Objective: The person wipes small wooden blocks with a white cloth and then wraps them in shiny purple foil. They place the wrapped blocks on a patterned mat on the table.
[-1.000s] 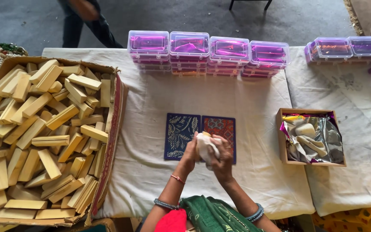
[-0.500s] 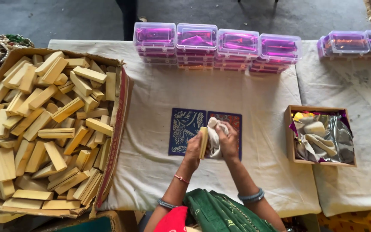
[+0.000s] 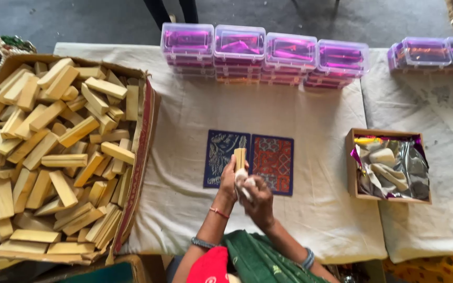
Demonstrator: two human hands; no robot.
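Holding a light, stiff wooden block (image 3: 240, 159) upright, my left hand (image 3: 229, 181) clamps its lower end while my right hand (image 3: 258, 202) fingers pinch soft white cloth (image 3: 244, 182) against it.

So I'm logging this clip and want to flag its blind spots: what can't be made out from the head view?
- Left hand and right hand: they cover the lower part of the wooden block and most of the white cloth, so the grip is unclear.
- Cardboard box of blocks: cut off by the left and bottom edges.
- Small box: crumpled foil hides most of its contents.
- Purple-lidded containers: contents blurred behind the lids.
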